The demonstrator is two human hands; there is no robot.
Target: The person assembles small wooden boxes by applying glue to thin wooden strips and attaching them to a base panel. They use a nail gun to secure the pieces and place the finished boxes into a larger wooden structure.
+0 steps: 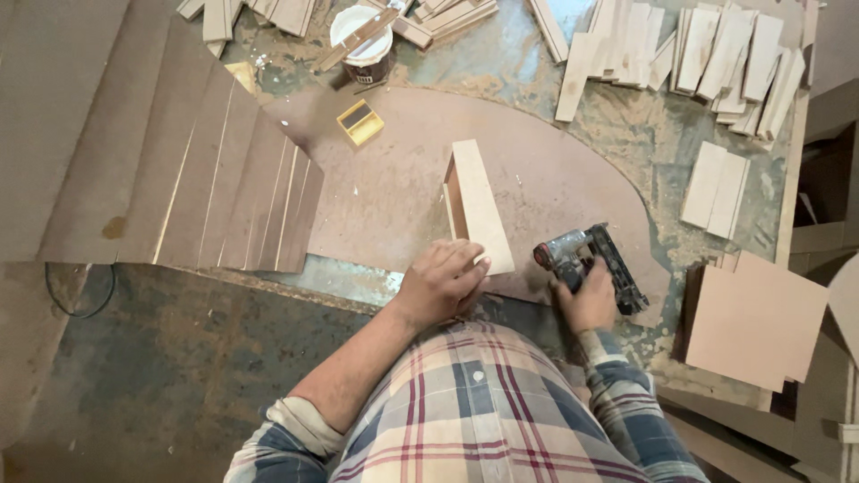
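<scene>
the left hand closes its fingers on the near end of an open wooden box lying on the worktop, while the right hand grips a nail gun just beside it.

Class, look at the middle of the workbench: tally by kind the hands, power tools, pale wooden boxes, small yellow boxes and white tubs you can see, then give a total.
Hands: 2, the left hand and the right hand
Nail gun: 1
Pale wooden box: 1
Small yellow box: 1
White tub: 1
Total: 6
</scene>
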